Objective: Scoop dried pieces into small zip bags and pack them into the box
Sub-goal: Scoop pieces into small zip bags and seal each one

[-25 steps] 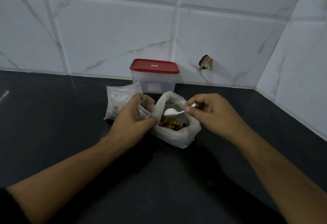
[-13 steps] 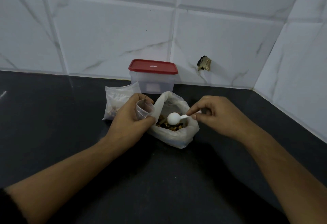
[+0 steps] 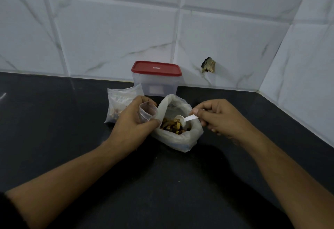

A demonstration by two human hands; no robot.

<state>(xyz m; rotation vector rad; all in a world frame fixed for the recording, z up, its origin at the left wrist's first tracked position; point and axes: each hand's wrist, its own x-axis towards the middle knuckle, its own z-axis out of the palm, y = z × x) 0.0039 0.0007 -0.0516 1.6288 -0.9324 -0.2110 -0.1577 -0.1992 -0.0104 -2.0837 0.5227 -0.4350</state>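
Left grip (image 3: 132, 122): holds small zip bag (image 3: 147, 110).
Right grip (image 3: 219, 116): pinches scoop (image 3: 188, 119), bowl in dried pieces (image 3: 170, 126).
Box (image 3: 156, 84): twelve o'clock.

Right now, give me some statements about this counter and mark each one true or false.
1. The red lid sits on the box. True.
2. The right hand holds a white scoop inside the big bag. True.
3. The left hand holds a metal cup. False: it holds a small zip bag open.
4. The big bag is sealed shut. False: its mouth is open, showing dried pieces.
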